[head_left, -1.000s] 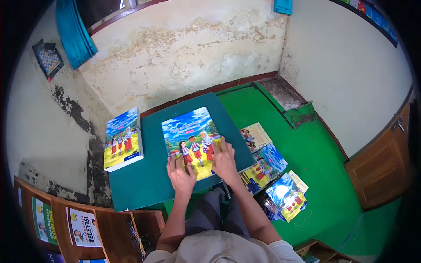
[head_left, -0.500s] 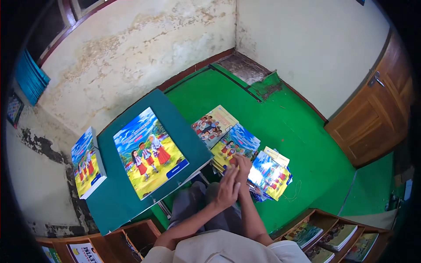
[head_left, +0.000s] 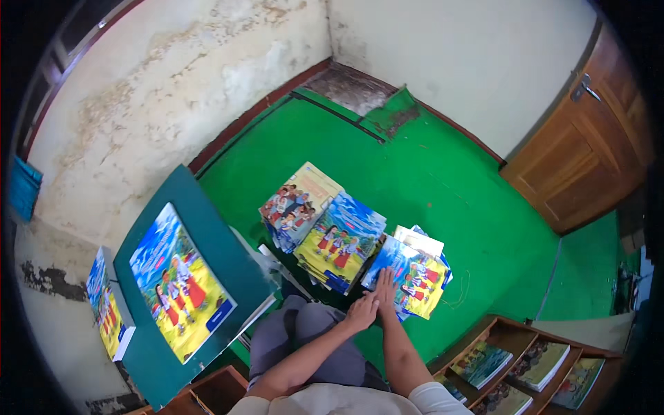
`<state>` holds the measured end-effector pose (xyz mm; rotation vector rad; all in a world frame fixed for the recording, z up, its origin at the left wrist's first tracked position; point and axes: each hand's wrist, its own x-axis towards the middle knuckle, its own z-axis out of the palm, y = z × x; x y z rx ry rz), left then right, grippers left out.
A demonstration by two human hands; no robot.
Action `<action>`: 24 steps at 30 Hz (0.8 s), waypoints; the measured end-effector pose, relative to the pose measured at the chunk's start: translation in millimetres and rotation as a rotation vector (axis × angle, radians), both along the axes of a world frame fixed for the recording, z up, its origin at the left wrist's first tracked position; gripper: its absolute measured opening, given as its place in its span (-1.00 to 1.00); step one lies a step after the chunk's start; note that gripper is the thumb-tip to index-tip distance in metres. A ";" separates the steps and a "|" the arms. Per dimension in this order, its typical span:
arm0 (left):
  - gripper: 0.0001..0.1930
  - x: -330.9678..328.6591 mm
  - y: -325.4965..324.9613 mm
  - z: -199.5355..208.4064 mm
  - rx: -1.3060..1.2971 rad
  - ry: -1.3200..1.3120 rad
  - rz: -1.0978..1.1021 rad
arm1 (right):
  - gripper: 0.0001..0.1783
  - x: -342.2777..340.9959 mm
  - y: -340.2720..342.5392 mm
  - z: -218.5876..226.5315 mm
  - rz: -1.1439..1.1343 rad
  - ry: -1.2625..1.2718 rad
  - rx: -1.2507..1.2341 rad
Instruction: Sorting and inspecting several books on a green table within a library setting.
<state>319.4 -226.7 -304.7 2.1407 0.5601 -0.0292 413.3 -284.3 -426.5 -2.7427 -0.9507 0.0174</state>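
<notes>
My right hand (head_left: 386, 292) lies with its fingers stretched forward over the near left edge of the right stack of picture-covered books (head_left: 404, 273). My left hand (head_left: 362, 313) is beside it, fingers loosely extended and their tips touching the right hand. Neither hand visibly grips a book. To the left, a middle stack of books (head_left: 339, 238) with a blue and yellow cover stands on the floor. Against it rests another stack with a cream cover (head_left: 299, 200).
A green-topped table (head_left: 200, 228) at the left carries a large book (head_left: 178, 283) and a thick upright-looking book stack (head_left: 109, 304). A wooden shelf (head_left: 494, 325) with several books is at the lower right. A wooden door (head_left: 567, 149) stands far right. The floor (head_left: 311, 138) is green.
My view has turned toward the right, so the table sits farther left. Both hands have moved from the middle stack to the right stack, still touching each other.
</notes>
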 end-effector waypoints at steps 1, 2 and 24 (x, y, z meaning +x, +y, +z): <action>-0.63 1.6 -0.7 -4.6 0.008 0.002 0.003 | -0.38 -0.5 -4.9 -6.9 0.005 0.036 -0.026; -0.63 1.4 0.5 -9.3 0.000 0.011 -0.007 | -0.38 -4.2 -6.3 -9.8 -0.005 0.045 -0.033; -0.17 24.2 -17.6 1.7 -0.131 -0.203 -0.068 | -0.56 16.6 15.9 182.9 -0.168 0.319 0.192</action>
